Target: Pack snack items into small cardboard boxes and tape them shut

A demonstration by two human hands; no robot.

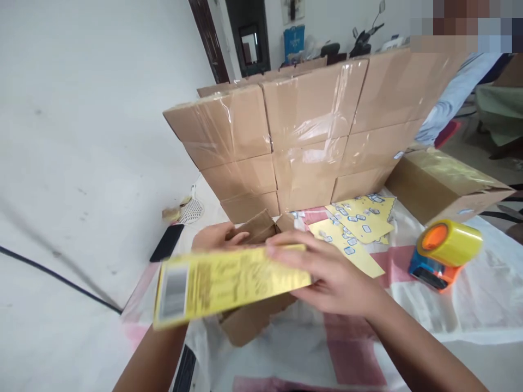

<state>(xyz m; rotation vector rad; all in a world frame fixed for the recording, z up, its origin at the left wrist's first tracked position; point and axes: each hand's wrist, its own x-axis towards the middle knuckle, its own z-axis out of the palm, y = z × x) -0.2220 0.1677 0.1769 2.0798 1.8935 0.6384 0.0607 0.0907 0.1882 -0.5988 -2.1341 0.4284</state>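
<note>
Yellow pack (229, 286), barcode at one end, blurred, held up over the open carton (249, 321), partly covering it. Right hand (330, 272) clamped on the pack's end, fingers over the top edge. Left hand (214, 237) at the carton's far left side, partly behind the pack; can't tell if it grips anything. Tape dispenser (445, 253), yellow roll on it, well right of the carton. Dark phone-like slab (166, 243) left of the carton. Yellow sheets (363, 223) with small stickers, right of and beyond the carton. Closed box (429, 182) farther right. Stacked boxes (310, 130), film-wrapped, behind the carton. Pale blue sleeve (453, 98) of another person, far right beyond.
</note>
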